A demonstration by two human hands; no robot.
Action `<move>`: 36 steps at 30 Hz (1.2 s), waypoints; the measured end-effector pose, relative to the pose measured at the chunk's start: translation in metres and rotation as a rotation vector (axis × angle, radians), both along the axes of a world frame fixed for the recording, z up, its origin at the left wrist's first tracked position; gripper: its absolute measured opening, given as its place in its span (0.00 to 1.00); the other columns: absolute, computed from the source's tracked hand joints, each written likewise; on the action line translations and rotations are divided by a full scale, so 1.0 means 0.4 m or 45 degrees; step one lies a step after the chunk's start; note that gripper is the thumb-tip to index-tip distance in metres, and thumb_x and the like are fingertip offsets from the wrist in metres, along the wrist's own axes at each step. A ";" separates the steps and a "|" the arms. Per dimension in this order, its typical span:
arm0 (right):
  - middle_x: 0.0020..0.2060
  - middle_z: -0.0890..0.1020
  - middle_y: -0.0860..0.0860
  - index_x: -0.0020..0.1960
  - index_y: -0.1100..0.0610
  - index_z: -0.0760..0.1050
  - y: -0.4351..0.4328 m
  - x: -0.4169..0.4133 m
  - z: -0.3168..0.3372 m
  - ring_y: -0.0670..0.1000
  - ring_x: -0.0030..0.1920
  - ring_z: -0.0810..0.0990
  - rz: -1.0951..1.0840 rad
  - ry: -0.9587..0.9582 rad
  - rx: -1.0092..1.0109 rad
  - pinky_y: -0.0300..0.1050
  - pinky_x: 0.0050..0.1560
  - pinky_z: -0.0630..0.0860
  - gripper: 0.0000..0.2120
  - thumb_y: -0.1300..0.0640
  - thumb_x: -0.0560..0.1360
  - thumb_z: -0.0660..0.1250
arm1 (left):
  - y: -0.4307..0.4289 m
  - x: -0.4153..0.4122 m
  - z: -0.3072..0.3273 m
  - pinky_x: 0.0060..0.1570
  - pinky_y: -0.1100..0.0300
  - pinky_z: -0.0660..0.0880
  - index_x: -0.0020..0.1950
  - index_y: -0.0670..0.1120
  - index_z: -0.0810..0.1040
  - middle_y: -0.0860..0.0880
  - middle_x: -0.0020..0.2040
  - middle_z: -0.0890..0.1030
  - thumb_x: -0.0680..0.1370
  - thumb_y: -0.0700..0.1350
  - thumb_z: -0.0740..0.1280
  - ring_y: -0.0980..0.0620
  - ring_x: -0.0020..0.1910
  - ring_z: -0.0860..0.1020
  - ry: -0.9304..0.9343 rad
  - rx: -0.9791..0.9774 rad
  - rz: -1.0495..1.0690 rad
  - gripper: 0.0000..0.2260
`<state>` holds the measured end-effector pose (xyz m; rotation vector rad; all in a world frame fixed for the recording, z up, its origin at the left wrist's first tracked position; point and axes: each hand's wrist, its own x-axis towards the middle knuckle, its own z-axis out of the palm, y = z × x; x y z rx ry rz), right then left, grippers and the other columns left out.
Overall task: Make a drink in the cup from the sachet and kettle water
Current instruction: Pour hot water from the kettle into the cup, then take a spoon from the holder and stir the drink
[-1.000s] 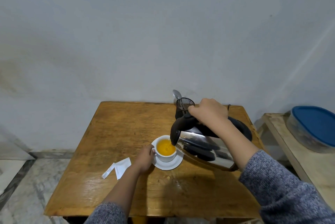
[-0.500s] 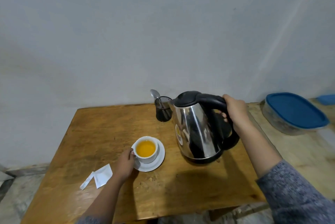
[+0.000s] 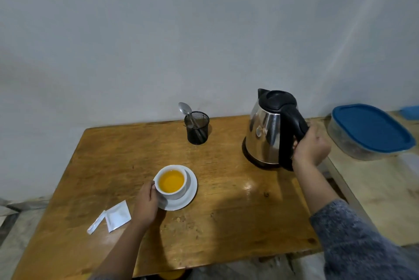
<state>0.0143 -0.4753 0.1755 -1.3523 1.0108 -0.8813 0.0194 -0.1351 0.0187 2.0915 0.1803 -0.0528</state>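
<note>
A white cup [image 3: 173,191] filled with orange liquid stands on a white saucer [image 3: 189,195] near the middle of the wooden table [image 3: 226,223]. My left hand [image 3: 146,204] grips the cup's left side. The steel kettle [image 3: 267,130] with a black lid stands upright at the table's far right. My right hand [image 3: 311,148] is wrapped around its black handle. The torn white sachet [image 3: 118,216] and its torn-off strip [image 3: 96,225] lie flat to the left of my left hand.
A black mesh holder [image 3: 197,128] with a metal spoon [image 3: 186,110] in it stands at the table's back edge by the grey wall. On a lighter side table to the right sits a clear container with a blue lid [image 3: 371,130].
The kettle went from tilted over the cup to upright, then moved right and down onto the table's far right. My left hand stayed on the cup.
</note>
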 end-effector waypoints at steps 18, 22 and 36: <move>0.27 0.73 0.52 0.31 0.54 0.69 -0.091 0.061 -0.109 0.48 0.26 0.72 0.089 0.002 0.107 0.41 0.29 0.68 0.17 0.56 0.78 0.56 | -0.026 -0.010 0.011 0.50 0.55 0.70 0.58 0.43 0.74 0.49 0.51 0.76 0.80 0.41 0.56 0.50 0.50 0.74 -0.080 0.075 0.084 0.11; 0.26 0.69 0.50 0.29 0.53 0.66 -0.092 0.055 -0.113 0.46 0.27 0.68 0.109 0.079 -0.060 0.37 0.30 0.66 0.20 0.55 0.80 0.54 | -0.027 -0.008 0.006 0.45 0.58 0.70 0.54 0.46 0.74 0.47 0.49 0.76 0.80 0.39 0.55 0.49 0.49 0.74 -0.108 0.081 0.065 0.09; 0.51 0.78 0.57 0.53 0.62 0.78 0.084 0.141 -0.027 0.47 0.51 0.74 0.766 0.018 -1.075 0.43 0.53 0.73 0.09 0.67 0.75 0.63 | 0.005 -0.005 -0.017 0.44 0.65 0.71 0.52 0.49 0.74 0.48 0.48 0.79 0.80 0.43 0.55 0.54 0.48 0.76 -0.056 0.042 -0.004 0.08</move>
